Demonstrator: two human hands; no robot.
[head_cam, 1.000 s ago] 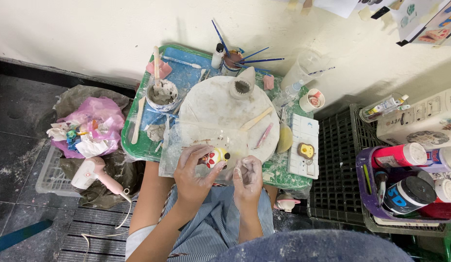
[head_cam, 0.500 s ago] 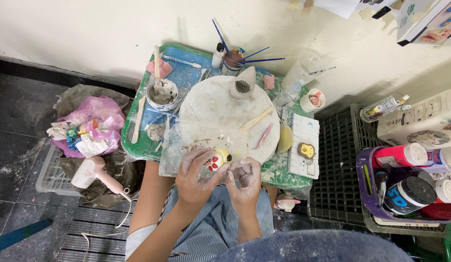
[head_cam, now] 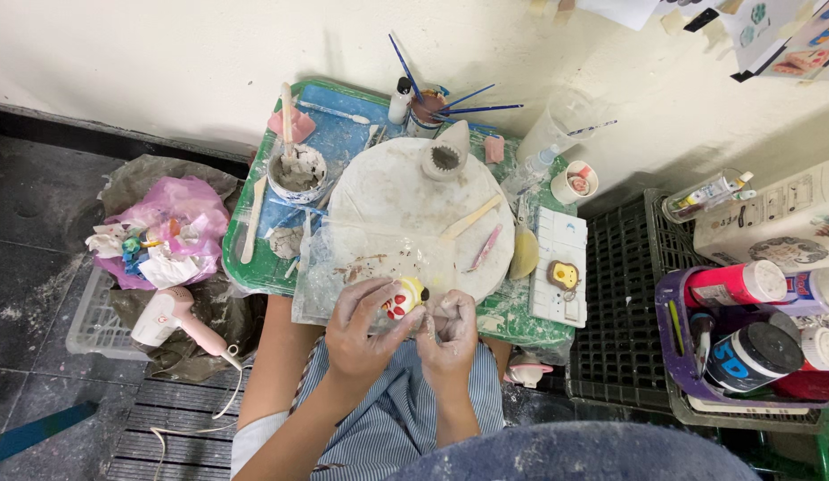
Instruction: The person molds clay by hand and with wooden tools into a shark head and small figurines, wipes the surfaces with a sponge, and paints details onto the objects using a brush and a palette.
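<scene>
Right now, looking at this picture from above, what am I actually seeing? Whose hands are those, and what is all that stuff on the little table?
There is no machine here. One camera sits on a person's head and looks straight down, so you see their own two hands and lap. The left hand holds a small painted figure, yellow, white and red. The right hand is closed beside it, dusted with pale clay; what its fingers pinch is too small to tell. In front lies a green tray table with a round white turntable, a bowl of clay slip, a cup of blue brushes and wooden sticks. On the floor to the left rest a pink hair dryer and a pink rubbish bag. To the right stands a purple basket of paint bottles.
</scene>
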